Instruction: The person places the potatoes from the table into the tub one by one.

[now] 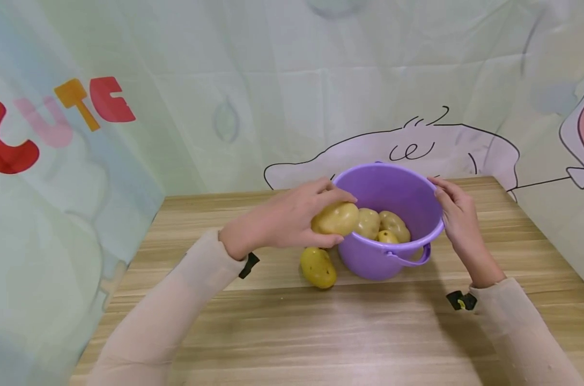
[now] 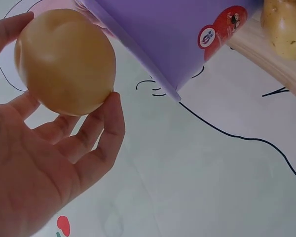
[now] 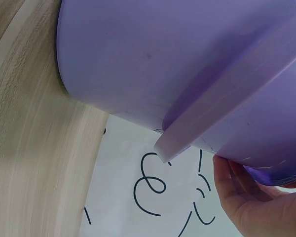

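Note:
My left hand (image 1: 292,217) grips a pale yellow potato (image 1: 337,219) at the left rim of a purple bucket (image 1: 374,262). In the left wrist view, thumb and fingertips hold that potato (image 2: 66,61) from opposite sides, the palm standing off it. Several potatoes (image 1: 393,226) lie inside the bucket. A yellower potato (image 1: 318,268) with dark spots rests on the table, left of the bucket. My right hand (image 1: 458,217) holds the bucket's right rim; in the right wrist view its fingers (image 3: 229,190) curl at the rim, partly hidden by the wall.
The wooden table (image 1: 272,332) ends at a printed cloth backdrop (image 1: 214,107) behind and at the sides. The bucket's purple handle (image 1: 412,261) hangs down on the near side. A red sticker (image 2: 222,32) is on the bucket's outer wall.

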A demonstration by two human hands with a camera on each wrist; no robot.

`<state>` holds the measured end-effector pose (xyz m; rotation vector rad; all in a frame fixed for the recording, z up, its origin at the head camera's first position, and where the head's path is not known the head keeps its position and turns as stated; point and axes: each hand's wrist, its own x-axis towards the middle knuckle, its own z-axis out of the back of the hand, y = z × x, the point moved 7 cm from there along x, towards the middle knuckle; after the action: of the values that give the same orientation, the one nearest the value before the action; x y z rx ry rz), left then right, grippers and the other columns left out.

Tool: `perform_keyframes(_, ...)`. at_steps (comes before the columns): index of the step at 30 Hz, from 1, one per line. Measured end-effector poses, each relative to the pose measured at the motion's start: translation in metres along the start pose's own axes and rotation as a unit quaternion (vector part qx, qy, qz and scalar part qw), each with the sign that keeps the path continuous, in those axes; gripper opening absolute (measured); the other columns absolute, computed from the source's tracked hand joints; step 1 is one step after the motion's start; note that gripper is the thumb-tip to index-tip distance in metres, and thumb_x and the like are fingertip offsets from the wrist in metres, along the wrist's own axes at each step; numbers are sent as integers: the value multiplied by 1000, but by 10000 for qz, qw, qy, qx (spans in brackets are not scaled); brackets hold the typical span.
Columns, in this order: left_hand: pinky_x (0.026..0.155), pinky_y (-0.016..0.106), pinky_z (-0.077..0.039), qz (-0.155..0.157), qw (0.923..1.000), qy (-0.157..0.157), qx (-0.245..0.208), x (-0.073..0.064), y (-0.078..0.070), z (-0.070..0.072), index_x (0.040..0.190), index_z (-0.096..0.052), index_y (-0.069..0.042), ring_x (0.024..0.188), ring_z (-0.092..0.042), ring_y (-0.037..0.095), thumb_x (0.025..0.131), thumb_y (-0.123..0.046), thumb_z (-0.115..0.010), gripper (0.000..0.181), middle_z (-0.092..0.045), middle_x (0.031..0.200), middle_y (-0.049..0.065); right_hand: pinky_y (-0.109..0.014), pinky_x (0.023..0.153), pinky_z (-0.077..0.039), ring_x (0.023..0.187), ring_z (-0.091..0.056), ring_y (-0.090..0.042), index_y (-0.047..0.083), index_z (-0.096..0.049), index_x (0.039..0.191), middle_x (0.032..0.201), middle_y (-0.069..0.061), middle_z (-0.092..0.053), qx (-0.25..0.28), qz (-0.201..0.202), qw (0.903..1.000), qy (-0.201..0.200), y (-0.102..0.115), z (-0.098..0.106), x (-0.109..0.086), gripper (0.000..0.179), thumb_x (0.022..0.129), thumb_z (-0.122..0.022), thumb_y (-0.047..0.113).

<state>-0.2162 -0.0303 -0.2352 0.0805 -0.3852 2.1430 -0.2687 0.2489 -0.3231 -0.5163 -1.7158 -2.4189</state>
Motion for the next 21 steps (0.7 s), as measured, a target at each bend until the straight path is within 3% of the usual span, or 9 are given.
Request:
perform_keyframes(6,76,24,-47,38,9998,166,54,14,0,-1,141,-53,-22,98,-49,10,90,-45,-67,58,-51,121,0,-12,85,-44,104,-55,-3,-7,-51,140,123,-3,-59,-66,-93,9999,45,-1,0,0,43,108,-43,20)
perform_keyframes(21,86,24,-46,-79,9995,294,-127,49,1,-12,144,-50,-19,106,-49,13,92,-46,-67,61,-50,125,4,-12,85,-44,104,-54,-2,-7,-51,140,120,2,-59,18,-112,9999,64,-4,0,1,43,108,-42,20)
